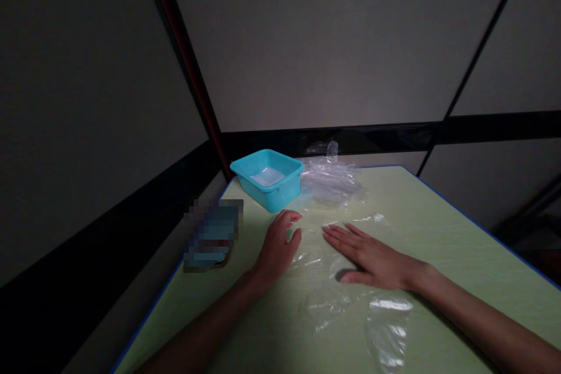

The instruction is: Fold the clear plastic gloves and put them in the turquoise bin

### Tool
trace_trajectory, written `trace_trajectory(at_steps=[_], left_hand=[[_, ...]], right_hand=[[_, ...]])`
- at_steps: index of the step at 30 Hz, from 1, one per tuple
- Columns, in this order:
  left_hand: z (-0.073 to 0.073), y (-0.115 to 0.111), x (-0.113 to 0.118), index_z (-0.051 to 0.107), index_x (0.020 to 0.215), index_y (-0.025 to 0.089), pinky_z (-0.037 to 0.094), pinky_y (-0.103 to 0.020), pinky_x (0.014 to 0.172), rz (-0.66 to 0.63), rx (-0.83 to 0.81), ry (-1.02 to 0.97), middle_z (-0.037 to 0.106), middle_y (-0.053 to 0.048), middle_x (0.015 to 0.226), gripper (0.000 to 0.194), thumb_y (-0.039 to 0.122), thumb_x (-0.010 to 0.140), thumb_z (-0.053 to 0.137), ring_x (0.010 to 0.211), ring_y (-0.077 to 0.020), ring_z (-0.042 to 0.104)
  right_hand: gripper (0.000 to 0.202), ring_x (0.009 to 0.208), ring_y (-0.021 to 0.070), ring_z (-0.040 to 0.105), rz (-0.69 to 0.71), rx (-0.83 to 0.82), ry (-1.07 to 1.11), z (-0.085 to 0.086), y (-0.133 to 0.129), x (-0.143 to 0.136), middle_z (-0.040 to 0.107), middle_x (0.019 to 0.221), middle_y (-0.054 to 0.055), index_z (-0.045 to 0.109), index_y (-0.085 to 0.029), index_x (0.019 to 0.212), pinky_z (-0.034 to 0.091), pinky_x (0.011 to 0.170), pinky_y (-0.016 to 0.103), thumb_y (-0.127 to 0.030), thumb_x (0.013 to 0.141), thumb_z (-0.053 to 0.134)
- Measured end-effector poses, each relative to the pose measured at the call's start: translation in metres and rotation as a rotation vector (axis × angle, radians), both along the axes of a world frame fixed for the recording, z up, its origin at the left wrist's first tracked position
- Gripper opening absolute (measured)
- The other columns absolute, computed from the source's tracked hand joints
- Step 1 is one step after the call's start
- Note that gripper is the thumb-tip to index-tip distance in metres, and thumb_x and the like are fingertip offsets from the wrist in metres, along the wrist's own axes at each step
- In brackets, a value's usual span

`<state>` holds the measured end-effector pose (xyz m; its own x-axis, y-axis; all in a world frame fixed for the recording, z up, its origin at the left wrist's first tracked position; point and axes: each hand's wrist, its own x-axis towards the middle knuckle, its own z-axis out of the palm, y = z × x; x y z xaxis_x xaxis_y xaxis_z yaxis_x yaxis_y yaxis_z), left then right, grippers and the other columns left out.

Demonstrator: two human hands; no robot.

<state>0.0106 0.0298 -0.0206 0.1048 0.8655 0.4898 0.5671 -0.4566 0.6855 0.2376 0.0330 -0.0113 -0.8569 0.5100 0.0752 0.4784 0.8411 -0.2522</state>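
Clear, thin plastic film (331,302) flat on pale-green worktop (438,228), 5 o'clock from turquoise rectangular plastic tub (283,195). Likely light, slippery; pinch an edge. Right hand (362,252) palm-down, released; left hand (280,242) half-curled, apparently empty.

On my feed I count two hands (372,257), one clear bag (389,330), one basin (287,191), one plastic heap (331,181), and one blurred item (214,234) at the left edge of the table (438,228).

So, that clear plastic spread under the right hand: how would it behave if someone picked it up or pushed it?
Probably floppy: the clear plastic lies flat and creased. Likely light, since the table shows through it. Pushed by the right hand, it might bunch up, judging by the crumpled plastic pile beside the blue basin.
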Motion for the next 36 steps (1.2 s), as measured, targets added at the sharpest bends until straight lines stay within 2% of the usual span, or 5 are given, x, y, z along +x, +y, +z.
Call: trace_trajectory(at_steps=[5,9,16,23,36], left_hand=[[-0.005,0.001,0.003,0.051,0.102,0.014,0.038,-0.036,0.092,-0.039,0.003,0.189,0.054,-0.010,0.109,0.030,0.012,0.073,0.041,0.104,-0.0188,0.049],[-0.006,0.002,0.012,0.043,0.119,0.007,0.029,-0.036,0.101,-0.106,0.003,0.468,0.040,-0.015,0.130,0.040,0.017,0.081,0.034,0.121,-0.0198,0.034],[-0.013,0.005,0.019,0.032,0.127,0.000,0.023,-0.036,0.103,-0.127,-0.017,0.814,0.029,-0.018,0.136,0.049,0.026,0.085,0.032,0.127,-0.0228,0.023],[-0.017,0.004,0.017,0.030,0.128,0.001,0.020,-0.036,0.104,-0.091,0.002,0.889,0.025,-0.018,0.137,0.055,0.038,0.087,0.030,0.128,-0.0233,0.019],[-0.017,0.006,0.014,0.031,0.128,0.003,0.019,-0.036,0.103,-0.120,-0.004,0.825,0.025,-0.018,0.137,0.054,0.037,0.086,0.032,0.128,-0.0230,0.019]], right_hand=[[0.069,0.129,0.0214,0.016,-0.013,-0.018,0.035,0.002,-0.002,-0.004,0.018,0.141,0.011,0.014,-0.013,0.137,0.014,0.106,0.040,-0.052,0.084,0.035],[0.065,0.128,0.0218,0.019,-0.094,0.033,0.089,-0.001,0.002,-0.014,0.022,0.140,0.013,0.020,-0.010,0.136,0.020,0.105,0.039,-0.050,0.086,0.032],[0.070,0.129,0.0225,0.015,-0.137,0.077,0.021,-0.016,0.007,-0.022,0.018,0.140,0.014,0.018,-0.007,0.136,0.019,0.105,0.039,-0.054,0.085,0.029],[0.072,0.129,0.0219,0.013,-0.190,0.094,-0.051,-0.020,0.009,-0.009,0.015,0.141,0.012,0.015,-0.009,0.137,0.018,0.106,0.039,-0.056,0.084,0.028],[0.066,0.128,0.0221,0.016,-0.416,0.145,-0.062,-0.029,0.023,0.058,0.019,0.141,0.008,0.014,-0.015,0.137,0.021,0.104,0.042,-0.054,0.086,0.025]])
